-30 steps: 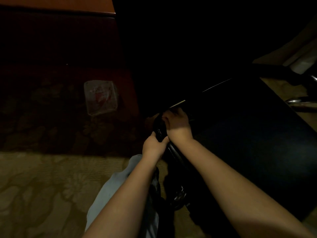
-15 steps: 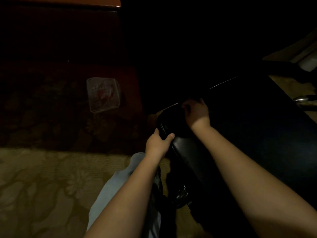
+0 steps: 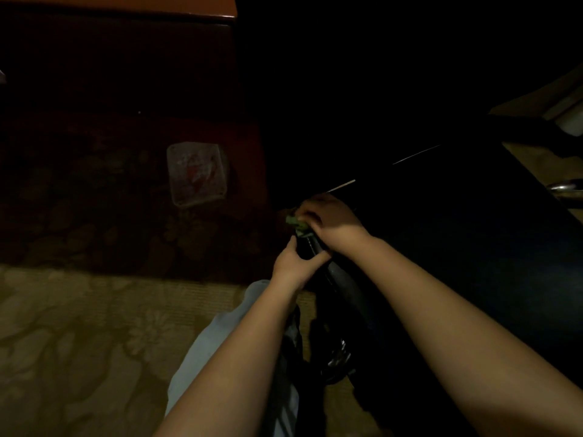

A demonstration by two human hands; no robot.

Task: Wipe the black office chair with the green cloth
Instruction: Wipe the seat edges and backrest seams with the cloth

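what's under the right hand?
A crumpled green cloth pokes out past the right hand's fingers, against the edge of the black padded office chair. The hand covers the rest of the cloth.

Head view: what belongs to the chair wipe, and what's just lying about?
Job: green cloth, right hand holding it; black office chair; left hand gripping its edge.
Lying about: clear packet on the carpet; wooden cabinet.

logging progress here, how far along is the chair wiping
Done: the right hand holds the green cloth. In hand: it presses the cloth on the corner edge of the black office chair while the left hand grips that edge just below. Left: the broad surface beyond the hands; too dark to tell what is already clean.
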